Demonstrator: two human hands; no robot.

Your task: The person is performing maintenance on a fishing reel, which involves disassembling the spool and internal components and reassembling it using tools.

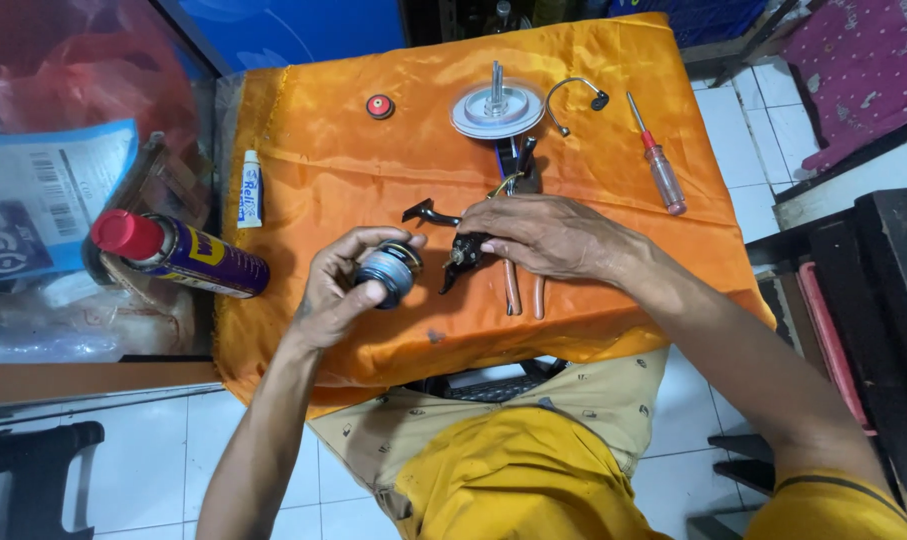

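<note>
My left hand [338, 290] grips a small round grey metal part [386, 273], like a reel spool, just above an orange cloth [373, 170]. My right hand [543, 238] rests on the cloth with its fingertips on a black reel body [460, 255] that has a black handle [428, 214] sticking out to the left. Pliers with orange-brown grips [523, 290] lie under my right hand, their jaws pointing away from me.
On the cloth lie a clear disc with a shaft [496, 108], a curved wire arm [573, 98], a red-handled screwdriver [658, 160], a red cap [379, 106] and a small white tube [250, 190]. A blue spray can with a red cap [178, 255] lies at the left.
</note>
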